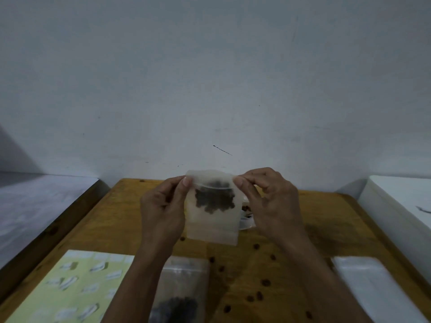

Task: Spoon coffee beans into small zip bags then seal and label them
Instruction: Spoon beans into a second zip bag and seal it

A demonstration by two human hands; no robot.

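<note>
While the small zip bag (212,206) was held upright above the middle of the wooden table (326,220), its top corners were pinched between thumb and fingers of the left hand (163,206) and the right hand (268,201). A dark clump of coffee beans (213,199) was seen inside the bag, just under the zip line. Loose beans (265,282) were noted scattered on the bare wood to the right. A second filled bag (182,292) was found flat at the near edge, beside a label sheet (70,287) at the left. A stack of empty bags (363,280) occupied the right edge.
</note>
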